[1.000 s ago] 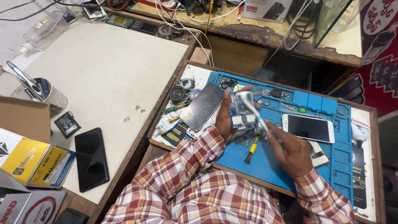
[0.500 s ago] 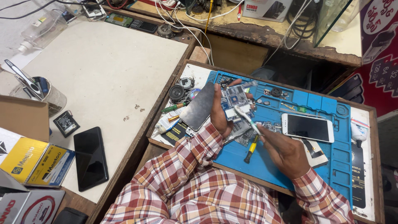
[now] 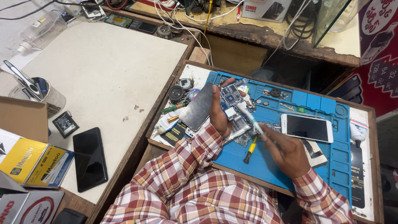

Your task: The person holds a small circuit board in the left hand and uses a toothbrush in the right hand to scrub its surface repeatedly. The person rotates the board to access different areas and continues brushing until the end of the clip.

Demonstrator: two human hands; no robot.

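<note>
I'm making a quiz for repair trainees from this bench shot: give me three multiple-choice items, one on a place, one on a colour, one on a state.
1. Where does the white phone lie?
A. On the blue work mat
B. On the pale table at the left
C. In the clear cup

2. What colour is the handle of the small screwdriver lying on the mat?
A. Red
B. Yellow
C. White

3. What is the left hand doing?
A. Resting flat on the mat
B. Gripping a circuit board, raised above the mat
C. Holding the black phone

Answers:
1 A, the phone sits on the mat's right part, screen up.
2 B, the handle is yellow with a dark tip.
3 B, the fingers wrap the circuit board while the right hand points a thin white tool at it.
</note>
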